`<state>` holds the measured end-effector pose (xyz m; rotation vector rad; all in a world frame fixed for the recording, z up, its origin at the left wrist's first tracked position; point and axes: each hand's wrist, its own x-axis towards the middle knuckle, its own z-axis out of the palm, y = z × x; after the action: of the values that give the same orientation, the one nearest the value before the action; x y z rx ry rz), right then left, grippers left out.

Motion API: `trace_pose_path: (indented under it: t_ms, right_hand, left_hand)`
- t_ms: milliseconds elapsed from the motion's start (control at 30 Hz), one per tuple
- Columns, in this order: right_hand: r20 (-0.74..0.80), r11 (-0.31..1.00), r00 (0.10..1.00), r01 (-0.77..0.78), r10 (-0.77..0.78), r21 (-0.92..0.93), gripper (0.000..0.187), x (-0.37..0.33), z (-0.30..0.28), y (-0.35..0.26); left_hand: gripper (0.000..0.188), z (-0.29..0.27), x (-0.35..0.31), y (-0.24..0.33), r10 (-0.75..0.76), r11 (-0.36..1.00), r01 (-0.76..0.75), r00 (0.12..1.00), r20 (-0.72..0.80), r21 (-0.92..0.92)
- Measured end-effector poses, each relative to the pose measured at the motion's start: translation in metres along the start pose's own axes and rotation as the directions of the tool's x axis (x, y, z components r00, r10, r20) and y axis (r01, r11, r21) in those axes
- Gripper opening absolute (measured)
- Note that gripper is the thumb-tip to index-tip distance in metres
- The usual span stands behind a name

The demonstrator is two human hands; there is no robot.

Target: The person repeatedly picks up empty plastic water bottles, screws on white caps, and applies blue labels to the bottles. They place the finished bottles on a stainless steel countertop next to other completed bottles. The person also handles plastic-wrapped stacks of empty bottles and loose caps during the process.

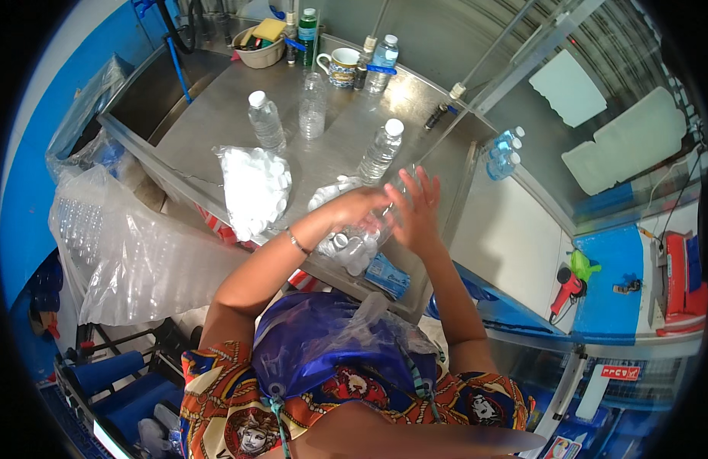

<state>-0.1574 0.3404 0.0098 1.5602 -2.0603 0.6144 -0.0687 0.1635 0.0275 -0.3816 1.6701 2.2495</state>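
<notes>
My left hand point(360, 208) reaches over the front of a metal counter, its fingers bent together toward my right hand; what they hold, if anything, is hidden. Beside it, my right hand point(417, 213) is raised with fingers spread and nothing plainly held. Beneath the hands lie a clear plastic bag with small white and clear pieces point(355, 252) and a blue-and-white packet point(388, 275). Just beyond stands a capped clear water bottle point(381, 153). To the left is a bag of white bottle caps point(254, 191). Farther back stand another capped bottle point(267, 122) and an uncapped bottle point(313, 107).
At the back are a basket with sponges point(261, 55), a green bottle point(307, 34), a patterned mug point(341, 67) and valved pipes point(362, 65). Several filled bottles point(503, 154) stand right. A red heat gun point(569, 289) lies far right. A big plastic bag of bottles point(132, 245) hangs left.
</notes>
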Motion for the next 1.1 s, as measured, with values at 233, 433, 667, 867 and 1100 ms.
trace_pose_path:
  t_ms: [233, 433, 667, 867, 1100]
  right_hand:
    - [0.171, 0.824, 0.833, -0.549, 0.526, 0.138, 0.075, -0.012, 0.026, 0.065]
    - [0.279, 0.376, 0.641, -0.689, 0.715, 0.619, 0.093, -0.017, 0.069, 0.08]
    - [-0.156, 0.693, 0.753, -0.477, 0.639, 0.54, 0.087, 0.006, 0.07, 0.084]
    - [0.184, 0.563, 0.753, -0.608, 0.631, 0.56, 0.076, 0.034, 0.021, 0.087]
    - [0.356, 0.195, 0.654, -0.615, 0.667, 0.764, 0.056, 0.015, 0.029, 0.102]
  left_hand:
    - [0.065, 0.0, 0.048, -0.015, 0.124, 0.949, -0.142, 0.989, -0.079, -0.281]
    - [0.061, -0.007, 0.057, -0.031, 0.544, 0.729, -0.134, 0.709, -0.449, 0.671]
    - [0.082, -0.018, 0.088, -0.018, 0.748, 0.57, -0.212, 0.532, -0.396, 0.793]
    - [0.078, -0.033, 0.093, -0.017, 0.639, 0.649, -0.171, 0.653, -0.408, 0.742]
    - [0.068, -0.045, 0.083, -0.016, 0.673, 0.615, -0.151, 0.613, -0.415, 0.774]
